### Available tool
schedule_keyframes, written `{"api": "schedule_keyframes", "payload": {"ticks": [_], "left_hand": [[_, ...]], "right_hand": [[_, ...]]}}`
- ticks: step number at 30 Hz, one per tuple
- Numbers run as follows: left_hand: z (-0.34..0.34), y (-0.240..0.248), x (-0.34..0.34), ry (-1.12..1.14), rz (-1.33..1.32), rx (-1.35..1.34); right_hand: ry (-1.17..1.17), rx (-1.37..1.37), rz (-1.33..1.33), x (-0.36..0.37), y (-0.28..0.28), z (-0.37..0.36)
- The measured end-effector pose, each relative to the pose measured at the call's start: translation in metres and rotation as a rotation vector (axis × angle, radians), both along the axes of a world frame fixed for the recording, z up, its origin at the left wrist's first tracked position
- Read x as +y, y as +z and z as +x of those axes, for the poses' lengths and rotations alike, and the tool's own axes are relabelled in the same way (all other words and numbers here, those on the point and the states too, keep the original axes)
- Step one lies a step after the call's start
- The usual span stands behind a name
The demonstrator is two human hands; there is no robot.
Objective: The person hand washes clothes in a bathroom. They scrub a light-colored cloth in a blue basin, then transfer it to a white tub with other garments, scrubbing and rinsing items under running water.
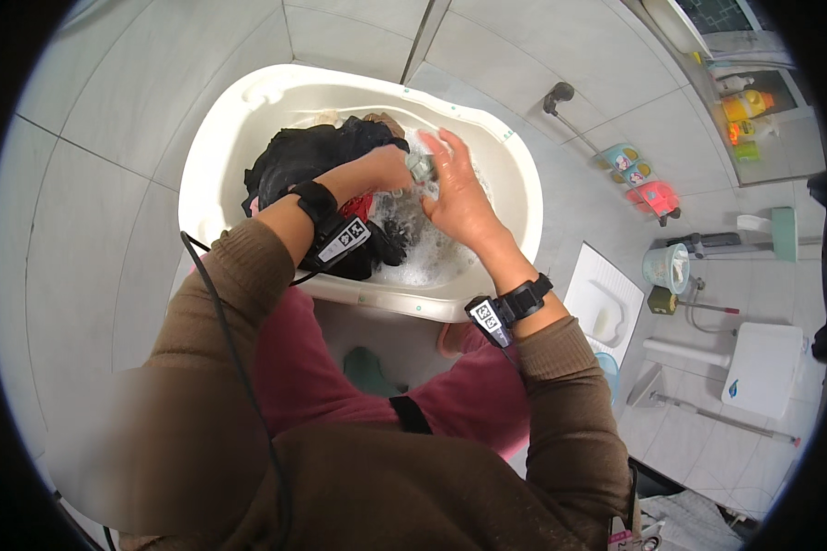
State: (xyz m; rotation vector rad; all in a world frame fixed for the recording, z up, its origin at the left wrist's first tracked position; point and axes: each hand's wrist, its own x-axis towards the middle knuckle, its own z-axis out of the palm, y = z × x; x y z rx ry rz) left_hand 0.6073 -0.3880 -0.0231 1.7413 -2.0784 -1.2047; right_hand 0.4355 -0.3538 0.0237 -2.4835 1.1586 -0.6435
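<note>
A white plastic tub (515, 220) in front of me holds soapy water (432, 262) and a heap of wet dark clothes (317, 151). My left hand (384, 169) is closed around a small, pale grey-green wadded piece (420, 167), apparently cloth, above the suds. Right beside it my right hand (462, 197) is raised with its fingers spread, the fingertips close to the wad; whether they touch it I cannot tell. Something red (358, 206) shows under my left wrist, among the dark clothes.
Black straps with tagged boxes sit on both wrists, and a black cable (234, 344) runs along my left sleeve. Right of the tub are a squat toilet (606, 303), a small bucket (666, 266) and a white cistern (761, 370). Tiled wall bounds the left.
</note>
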Motion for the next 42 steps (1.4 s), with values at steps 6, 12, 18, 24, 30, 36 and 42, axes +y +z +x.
{"api": "schedule_keyframes", "payload": {"ticks": [6,12,18,24,30,36,42], "left_hand": [[-0.003,-0.005,0.01,-0.122,0.218,0.205],[-0.013,-0.004,0.025,-0.069,-0.418,-0.253],[0.002,0.0,0.017,-0.194,-0.776,-0.287],[0.012,0.018,0.016,-0.248,-0.961,-0.23],[0.014,0.032,0.01,-0.288,-1.099,-0.232],[0.012,0.022,0.004,-0.124,-1.044,-0.011],[-0.019,0.029,0.0,-0.044,-0.616,0.204]], "right_hand": [[-0.034,0.268,0.049,0.006,-0.016,0.01],[-0.167,0.427,0.171,-0.017,-0.028,0.013],[-0.161,0.264,0.394,-0.027,-0.028,0.023],[-0.153,-0.257,0.932,-0.025,-0.01,0.019],[-0.115,-0.743,1.665,-0.022,-0.001,0.011],[-0.17,-0.843,1.383,-0.017,-0.003,0.021],[-0.276,-0.868,1.084,-0.046,0.016,-0.015]]}}
